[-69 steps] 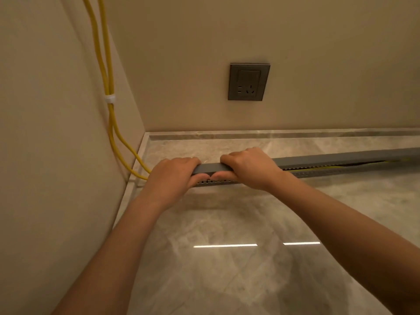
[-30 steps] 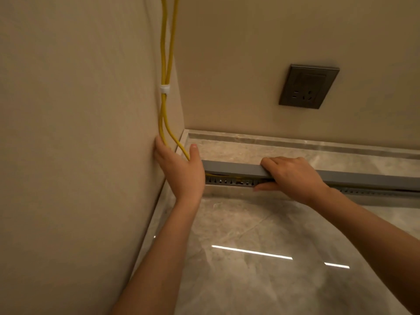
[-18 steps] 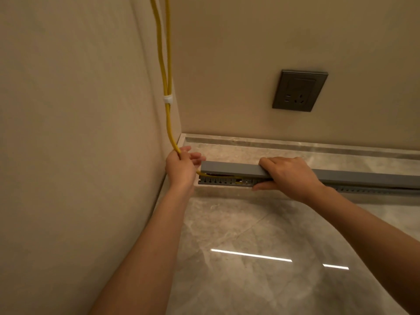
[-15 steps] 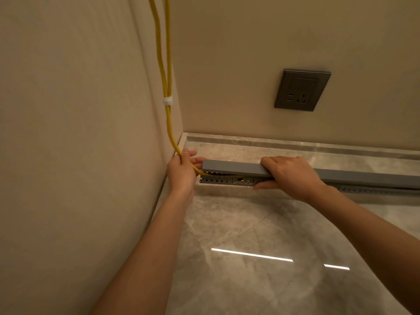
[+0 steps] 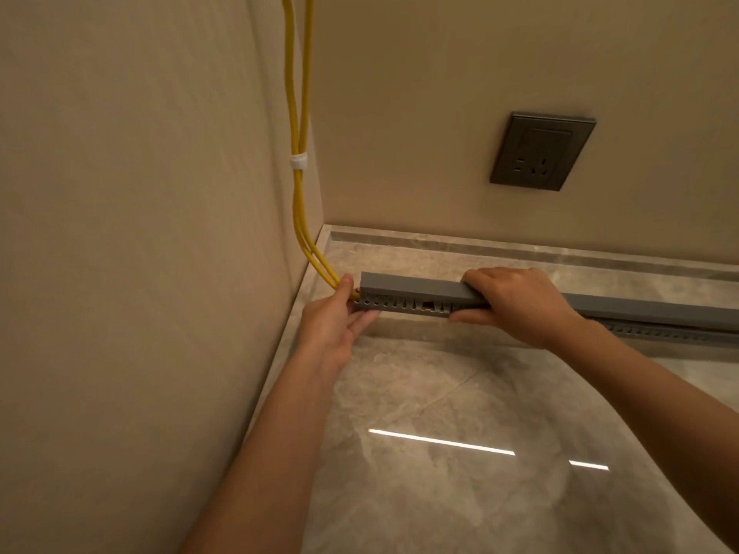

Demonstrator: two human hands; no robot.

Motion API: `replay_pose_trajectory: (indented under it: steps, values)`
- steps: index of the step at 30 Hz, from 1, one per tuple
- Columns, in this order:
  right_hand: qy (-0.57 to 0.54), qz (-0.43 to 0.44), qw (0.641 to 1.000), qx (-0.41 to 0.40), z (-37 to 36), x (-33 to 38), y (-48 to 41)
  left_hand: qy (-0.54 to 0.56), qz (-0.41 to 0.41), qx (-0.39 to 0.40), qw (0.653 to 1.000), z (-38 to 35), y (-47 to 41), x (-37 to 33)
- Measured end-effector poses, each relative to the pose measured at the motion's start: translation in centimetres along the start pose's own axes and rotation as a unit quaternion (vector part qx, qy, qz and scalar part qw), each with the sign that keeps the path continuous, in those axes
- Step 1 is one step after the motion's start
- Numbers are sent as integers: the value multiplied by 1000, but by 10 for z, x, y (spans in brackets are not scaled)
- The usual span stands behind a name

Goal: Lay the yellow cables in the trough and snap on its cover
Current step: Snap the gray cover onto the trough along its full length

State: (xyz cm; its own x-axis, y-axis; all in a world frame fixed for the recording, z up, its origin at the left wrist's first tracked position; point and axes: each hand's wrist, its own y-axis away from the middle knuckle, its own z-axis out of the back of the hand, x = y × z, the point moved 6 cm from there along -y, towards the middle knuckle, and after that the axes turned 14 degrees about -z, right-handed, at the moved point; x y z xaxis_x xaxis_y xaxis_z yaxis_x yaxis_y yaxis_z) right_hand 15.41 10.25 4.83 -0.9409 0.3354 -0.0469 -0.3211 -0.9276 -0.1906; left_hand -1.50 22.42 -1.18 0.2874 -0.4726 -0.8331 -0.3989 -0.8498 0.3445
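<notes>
1. Down the left wall [image 5: 140, 193], the yellow cables [image 5: 298, 217] are dropping, bound by a white tie [image 5: 298, 161], and bending into the near end of the grey trough [image 5: 404, 305], which is lying on the marble surface [image 5: 440, 393] along the back wall [image 5: 440, 113].
2. The left hand [image 5: 332, 321] is pinching the cables right at the trough's mouth: its thumb is pressing on them from above while its fingers [image 5: 362, 318], barely curled, are reaching beneath the trough's end.
3. The right hand [image 5: 516, 301] is gripping the cover [image 5: 412, 285], fingers curling over its top and thumb tucking in against the slotted side.
4. The cover is sitting on the trough along all that is showing. Yellow is glinting through the slots beside the right thumb, so the cables are lying inside here. Whether the cover is snapped down further right, I cannot tell.
5. The step in hand, I judge, is feeding the last slack into the end and seating the cover over it.
6. The next move is likely calling for the left hand to steer the cables clear of the cover's lip, then for firm downward pressure, working rightward along the trough. A trapped cable would be holding the cover off.
</notes>
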Motion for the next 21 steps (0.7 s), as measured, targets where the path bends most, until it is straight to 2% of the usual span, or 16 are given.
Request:
replay_pose_trajectory:
  steps: [7, 16, 21]
  values:
    - [-46, 17, 998, 33, -2, 12, -6, 25, -14, 4, 1000, -2, 2, -2]
    - [-63, 79, 995, 10, 7, 65, -25, 29, -48, 14, 998, -2, 7, -7]
    - [-98, 53, 992, 61, 8, 67, -31, 33, -52, 20, 998, -2, 11, -8]
